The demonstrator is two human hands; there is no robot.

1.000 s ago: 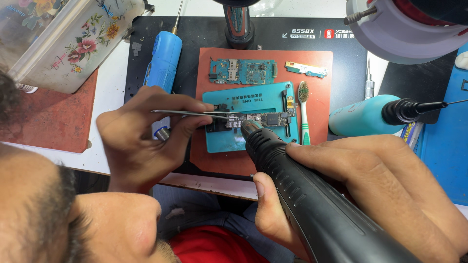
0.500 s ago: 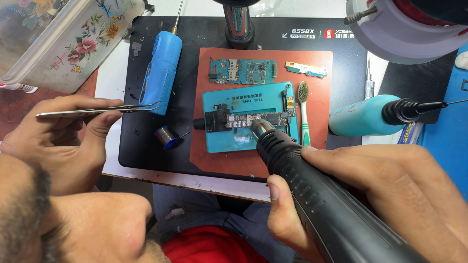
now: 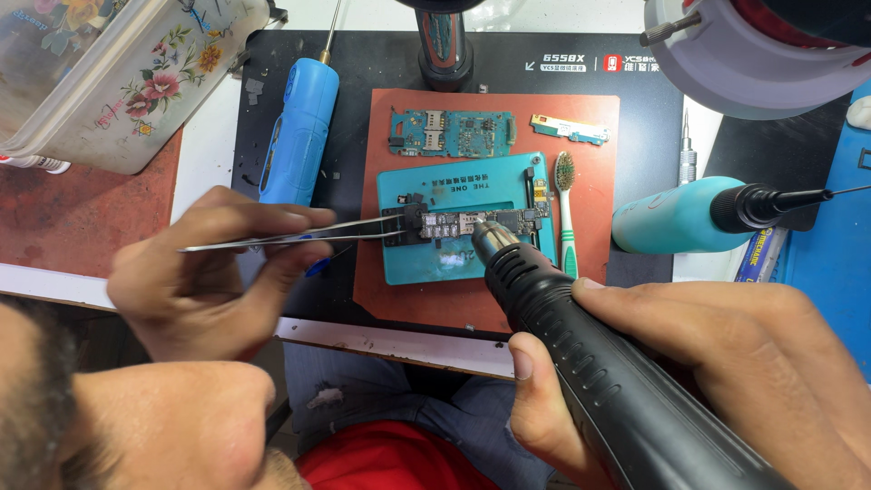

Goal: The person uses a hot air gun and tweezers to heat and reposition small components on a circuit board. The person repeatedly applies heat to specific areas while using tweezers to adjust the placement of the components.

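At the centre of the rust-red mat (image 3: 599,127), a small circuit board (image 3: 472,222) lies clamped across a teal holder plate (image 3: 454,263). Your right hand (image 3: 726,363) is wrapped tightly around the thick black handle of a hot-air tool (image 3: 590,363), and its metal nozzle hangs just above the right half of that board. Your left hand (image 3: 204,272) pinches a pair of slim metal tweezers (image 3: 290,238) between thumb and fingers; the tips, pressed close together, reach the left end of the board by a black clamp. Whether the tips grip anything is too small to tell.

Just beside the holder's right edge lies a green-handled brush (image 3: 567,213), bristles toward the far side. Toward the far edge of the red mat rest a second, larger teal circuit board (image 3: 451,133) and, to its right, a narrow strip board (image 3: 570,129).

The red mat sits on a black work mat (image 3: 363,73). Near that mat's left edge lies a blue cylindrical tool (image 3: 299,132) with a thin metal rod pointing away from you. At the right edge, a teal squeeze bottle (image 3: 671,215) lies on its side, its black cap ending in a fine needle pointing right. A flowered plastic box (image 3: 118,73) fills the far left corner of the bench, and a round grey lamp housing (image 3: 744,54) overhangs the far right corner.
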